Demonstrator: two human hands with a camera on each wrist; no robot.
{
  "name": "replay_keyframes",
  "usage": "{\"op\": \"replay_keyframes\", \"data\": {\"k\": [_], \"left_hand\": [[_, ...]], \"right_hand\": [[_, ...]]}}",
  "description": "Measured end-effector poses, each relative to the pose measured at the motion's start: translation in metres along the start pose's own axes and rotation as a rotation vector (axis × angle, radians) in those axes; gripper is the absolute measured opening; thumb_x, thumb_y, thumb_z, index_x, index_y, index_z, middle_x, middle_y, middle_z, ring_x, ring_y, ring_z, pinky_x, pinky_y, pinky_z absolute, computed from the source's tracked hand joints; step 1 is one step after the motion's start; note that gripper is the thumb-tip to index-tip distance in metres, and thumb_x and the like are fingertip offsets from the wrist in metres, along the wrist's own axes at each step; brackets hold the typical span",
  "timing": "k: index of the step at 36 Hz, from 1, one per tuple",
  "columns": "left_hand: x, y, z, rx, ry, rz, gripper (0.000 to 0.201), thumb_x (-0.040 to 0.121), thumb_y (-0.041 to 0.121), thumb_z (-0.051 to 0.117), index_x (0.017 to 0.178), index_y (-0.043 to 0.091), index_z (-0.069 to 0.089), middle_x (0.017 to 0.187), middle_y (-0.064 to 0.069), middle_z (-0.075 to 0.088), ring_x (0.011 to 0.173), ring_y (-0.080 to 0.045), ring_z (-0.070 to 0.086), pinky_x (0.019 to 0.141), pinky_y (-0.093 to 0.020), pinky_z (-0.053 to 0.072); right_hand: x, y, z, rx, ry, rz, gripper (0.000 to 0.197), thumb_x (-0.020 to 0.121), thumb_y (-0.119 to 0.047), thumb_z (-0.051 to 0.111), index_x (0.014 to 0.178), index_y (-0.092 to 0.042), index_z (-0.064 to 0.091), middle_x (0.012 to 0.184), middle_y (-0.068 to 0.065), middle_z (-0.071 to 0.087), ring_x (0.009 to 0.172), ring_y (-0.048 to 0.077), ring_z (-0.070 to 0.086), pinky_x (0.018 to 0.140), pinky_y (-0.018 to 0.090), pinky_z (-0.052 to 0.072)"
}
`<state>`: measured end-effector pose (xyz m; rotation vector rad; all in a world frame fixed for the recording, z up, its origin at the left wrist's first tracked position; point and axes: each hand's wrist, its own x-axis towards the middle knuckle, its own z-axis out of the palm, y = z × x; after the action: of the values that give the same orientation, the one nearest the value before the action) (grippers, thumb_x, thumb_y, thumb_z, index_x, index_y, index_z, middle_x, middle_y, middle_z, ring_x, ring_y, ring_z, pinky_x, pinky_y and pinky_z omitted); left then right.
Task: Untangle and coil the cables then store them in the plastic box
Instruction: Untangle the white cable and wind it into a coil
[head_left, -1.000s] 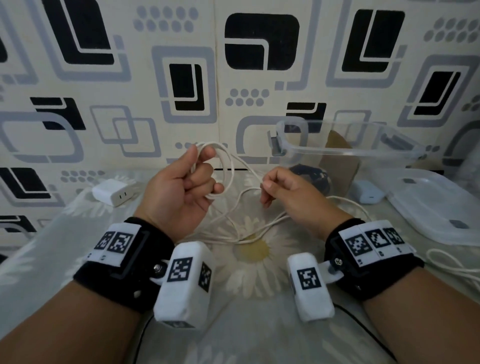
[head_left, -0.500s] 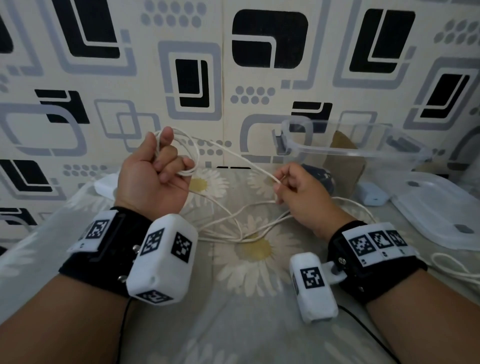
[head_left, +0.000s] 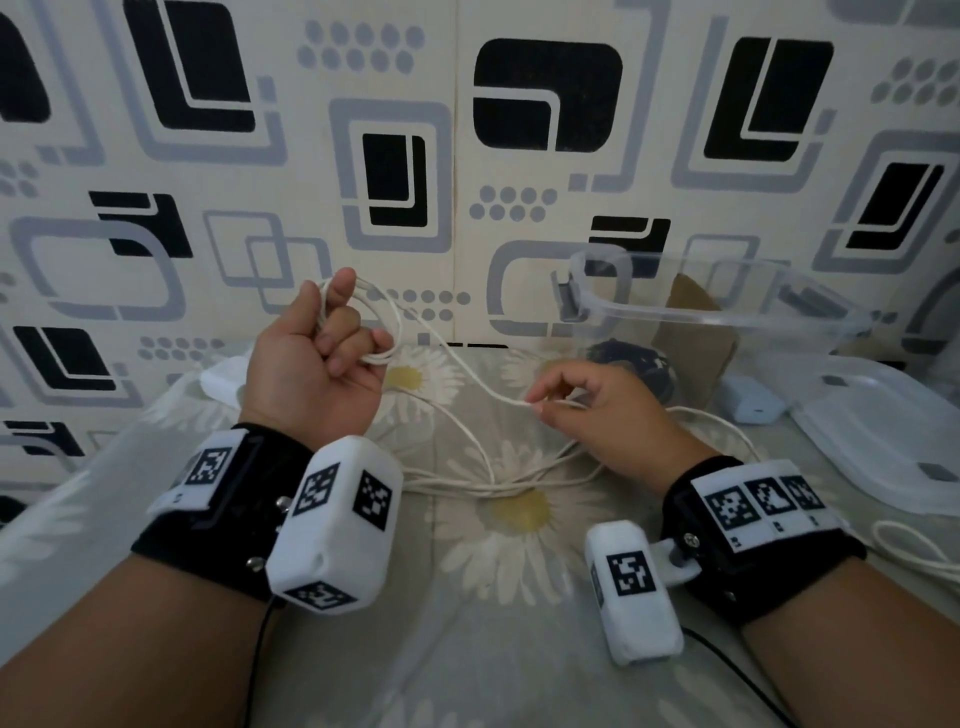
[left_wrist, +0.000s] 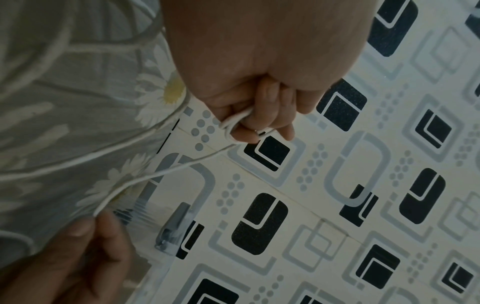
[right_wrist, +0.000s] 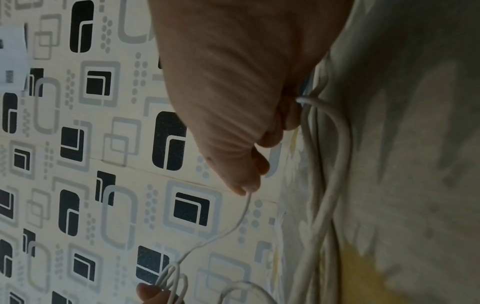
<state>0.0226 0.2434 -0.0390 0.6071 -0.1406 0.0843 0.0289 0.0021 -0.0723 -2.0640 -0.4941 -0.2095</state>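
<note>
A thin white cable (head_left: 457, 358) runs between both hands above the flowered cloth. My left hand (head_left: 332, 343) is raised, fingers curled round a small coil of that cable (left_wrist: 233, 125). My right hand (head_left: 540, 402) sits lower at centre right and pinches the cable between thumb and forefinger (right_wrist: 246, 188). The rest of the cable lies in loose tangled strands (head_left: 498, 483) on the cloth between my wrists. The clear plastic box (head_left: 727, 322) stands open at the back right, with a dark bundle (head_left: 628, 358) seen through its wall.
The box's clear lid (head_left: 878, 436) lies flat at the right. A pale blue charger (head_left: 753, 405) sits beside the box and a white adapter (head_left: 223, 382) behind my left hand. Another white cable (head_left: 914, 551) loops at the right edge. The patterned wall stands close behind.
My left hand swung left and up with the coil, then eased slightly right. My right hand dropped lower along the cable, and the strand between them now sags.
</note>
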Motion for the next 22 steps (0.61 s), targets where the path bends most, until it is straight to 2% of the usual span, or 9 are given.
{"op": "replay_keyframes", "data": {"k": [3,6,11,16,18,20,22], "left_hand": [[0.001,0.001,0.000,-0.004,0.003,-0.001,0.036,0.103,0.036,0.035,0.091,0.015,0.062,0.045,0.008,0.025,0.037,-0.009,0.023,0.060,-0.017,0.047],[0.001,0.001,0.000,-0.017,0.012,-0.002,0.036,0.101,0.038,0.037,0.093,0.013,0.062,0.047,0.009,0.026,0.037,-0.008,0.023,0.060,-0.018,0.047],[0.000,0.000,0.000,-0.067,0.008,-0.016,0.036,0.101,0.034,0.034,0.096,0.010,0.061,0.051,0.009,0.028,0.038,-0.007,0.025,0.068,-0.020,0.044],[0.001,-0.003,0.003,-0.013,-0.041,-0.022,0.030,0.101,0.025,0.030,0.101,0.009,0.056,0.056,0.008,0.030,0.043,-0.007,0.032,0.077,-0.022,0.044],[0.001,-0.007,0.005,0.037,-0.052,-0.012,0.027,0.102,0.024,0.031,0.104,0.009,0.054,0.058,0.007,0.032,0.045,-0.007,0.034,0.079,-0.022,0.043],[0.001,-0.011,0.007,0.098,-0.056,0.018,0.024,0.103,0.022,0.033,0.110,0.009,0.052,0.059,0.007,0.036,0.047,-0.008,0.037,0.079,-0.023,0.041],[0.000,-0.015,0.008,0.156,-0.054,0.051,0.024,0.102,0.021,0.038,0.117,0.008,0.050,0.061,0.005,0.041,0.052,-0.009,0.042,0.075,-0.023,0.042]], "right_hand": [[0.000,-0.001,0.001,-0.036,-0.073,-0.029,0.017,0.083,-0.005,0.069,0.083,-0.022,0.072,0.083,-0.001,0.068,0.077,0.010,0.060,0.075,0.025,0.049],[0.000,-0.001,0.000,-0.069,-0.129,-0.055,0.021,0.082,-0.003,0.070,0.083,-0.023,0.072,0.082,-0.007,0.068,0.075,0.004,0.060,0.075,0.019,0.049],[-0.002,-0.006,-0.001,-0.066,-0.192,-0.072,0.025,0.080,-0.008,0.074,0.081,-0.033,0.073,0.086,-0.008,0.070,0.081,0.003,0.062,0.080,0.014,0.047],[-0.003,-0.012,0.002,-0.071,-0.242,-0.108,0.028,0.079,-0.013,0.077,0.079,-0.040,0.071,0.082,-0.008,0.066,0.075,0.002,0.057,0.077,0.017,0.044],[-0.004,-0.015,0.003,-0.074,-0.268,-0.124,0.028,0.079,-0.012,0.076,0.080,-0.040,0.070,0.084,-0.007,0.064,0.077,0.005,0.056,0.078,0.020,0.044],[-0.006,-0.019,0.004,-0.070,-0.294,-0.134,0.027,0.080,-0.012,0.075,0.082,-0.039,0.069,0.089,0.000,0.062,0.082,0.016,0.056,0.081,0.024,0.044],[-0.007,-0.023,0.003,-0.057,-0.306,-0.144,0.027,0.081,-0.012,0.074,0.083,-0.039,0.069,0.092,0.002,0.060,0.084,0.021,0.055,0.080,0.023,0.043]]}}
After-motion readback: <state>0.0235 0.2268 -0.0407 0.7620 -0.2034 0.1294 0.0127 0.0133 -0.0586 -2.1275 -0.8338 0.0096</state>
